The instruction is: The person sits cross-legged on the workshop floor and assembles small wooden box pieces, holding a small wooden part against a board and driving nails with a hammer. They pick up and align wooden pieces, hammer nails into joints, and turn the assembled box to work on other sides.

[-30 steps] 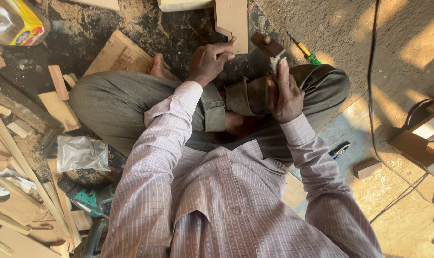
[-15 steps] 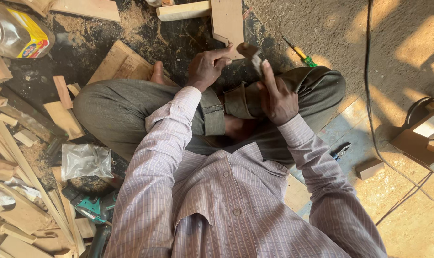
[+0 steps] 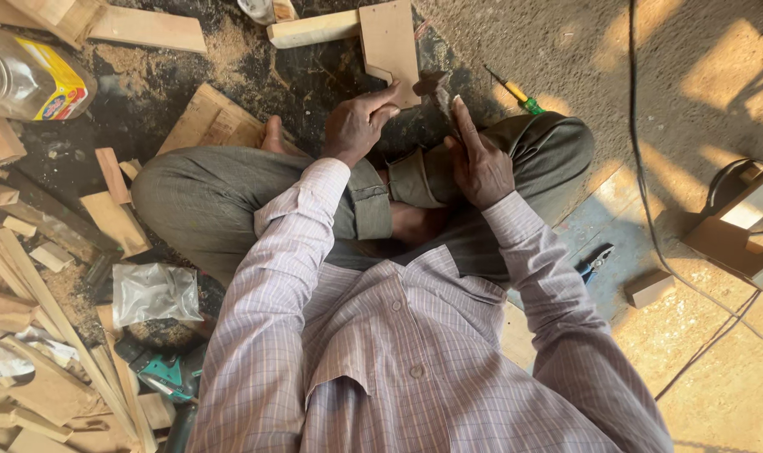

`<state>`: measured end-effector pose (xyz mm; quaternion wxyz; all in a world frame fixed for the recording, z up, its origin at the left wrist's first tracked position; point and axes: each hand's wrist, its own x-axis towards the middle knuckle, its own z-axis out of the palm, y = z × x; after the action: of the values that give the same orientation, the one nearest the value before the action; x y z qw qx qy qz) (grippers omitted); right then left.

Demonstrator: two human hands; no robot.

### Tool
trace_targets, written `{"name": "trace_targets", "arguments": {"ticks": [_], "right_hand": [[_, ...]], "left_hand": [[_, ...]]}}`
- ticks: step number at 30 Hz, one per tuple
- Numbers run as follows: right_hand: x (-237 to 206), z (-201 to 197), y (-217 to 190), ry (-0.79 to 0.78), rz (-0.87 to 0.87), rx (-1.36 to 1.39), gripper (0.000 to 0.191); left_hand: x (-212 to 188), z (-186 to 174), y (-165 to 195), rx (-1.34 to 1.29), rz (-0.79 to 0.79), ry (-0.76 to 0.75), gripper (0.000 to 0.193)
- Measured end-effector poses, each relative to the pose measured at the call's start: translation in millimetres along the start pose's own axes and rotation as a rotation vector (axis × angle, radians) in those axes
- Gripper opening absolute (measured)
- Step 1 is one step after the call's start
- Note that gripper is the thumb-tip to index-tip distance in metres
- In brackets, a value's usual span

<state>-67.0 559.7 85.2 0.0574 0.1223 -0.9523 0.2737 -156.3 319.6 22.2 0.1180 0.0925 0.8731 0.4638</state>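
Note:
I sit cross-legged on a sawdust-strewn floor. My left hand [image 3: 355, 126] reaches forward, and its thumb and forefinger pinch the near notched edge of a flat wooden board [image 3: 390, 38] lying in front of my knees. My right hand [image 3: 480, 159] is closed around the handle of a dark-headed tool [image 3: 433, 86], which looks like a small hammer. Its head is right beside the board's near corner, close to my left fingertips. A round wooden stick [image 3: 310, 29] lies against the board's left side.
A screwdriver with a green and yellow handle [image 3: 516, 92] lies past my right knee. Pliers [image 3: 595, 262], a small wood block [image 3: 648, 289] and a black cable [image 3: 650, 193] are on the right. On the left are wood offcuts [image 3: 113, 220], a plastic bottle [image 3: 29, 80], a plastic bag [image 3: 153, 294] and a teal power tool [image 3: 167, 376].
Both hands have stayed at the board's near edge. My right hand has brought the tool head a little closer to my left fingertips, and the view has shifted slightly.

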Motion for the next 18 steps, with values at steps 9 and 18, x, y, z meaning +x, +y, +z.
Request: {"name": "trace_targets", "arguments": {"ticks": [9, 18], "right_hand": [[20, -7, 40, -0.104, 0.704, 0.701, 0.082], [55, 2, 74, -0.612, 0.780, 0.641, 0.054]], "left_hand": [[2, -2, 3, 0.205, 0.239, 0.052, 0.049], [14, -52, 31, -0.093, 0.149, -0.104, 0.033]]}}
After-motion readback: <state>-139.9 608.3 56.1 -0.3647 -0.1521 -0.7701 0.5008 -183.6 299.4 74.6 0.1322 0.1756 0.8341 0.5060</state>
